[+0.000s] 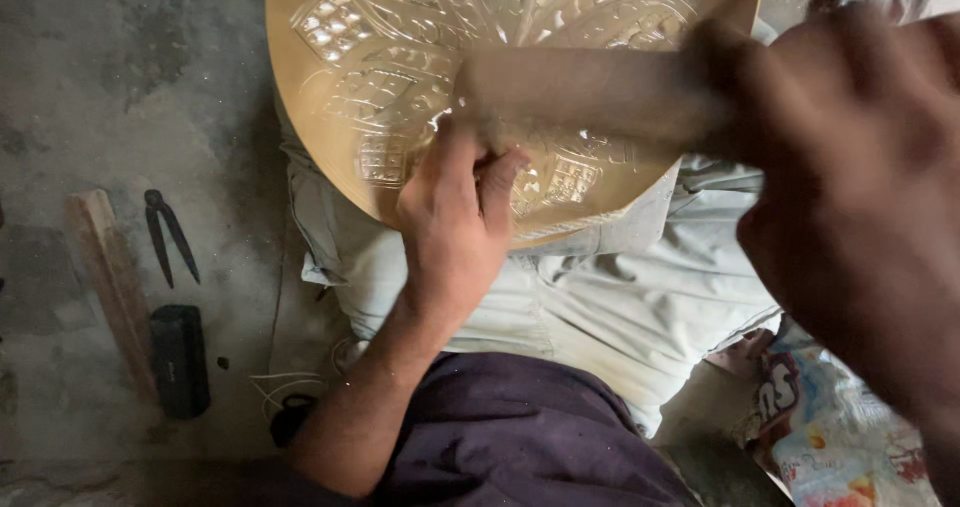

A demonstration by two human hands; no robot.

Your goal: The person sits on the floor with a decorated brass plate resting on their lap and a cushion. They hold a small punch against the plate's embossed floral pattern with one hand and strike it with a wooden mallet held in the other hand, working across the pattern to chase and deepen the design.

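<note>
1. Brass plate, round and golden, lay on the pale grey cloth over the person's lap, its upper part cut off by the top edge of the view.
2. Its face bore engraved patterns: small gridded squares, curved bands and leaf-like shapes that caught the light.
3. The left hand rested on the lower rim of the plate, fingers curled in tightly around something small and thin near the thumb and forefinger; what it was could not be told, as the fingers hid it.
4. The right hand was close to the camera and blurred, closed in a fist around the end of a wooden handle.
5. That handle reached leftward across the plate, its far end just above the left hand's fingertips; blur hid whether it touched them or the plate.
6. A dark purple garment covered the person's lower body, below the grey cloth.
7. On the concrete floor to the left lay a pair of dark metal pincers, jaws apart.
8. Just beside them lay a long strip of wood, and near its lower end a black rectangular block.
9. A thin white cord curled on the floor near the left forearm.
10. At the lower right corner lay a crumpled, colourfully printed plastic wrapper.
</note>
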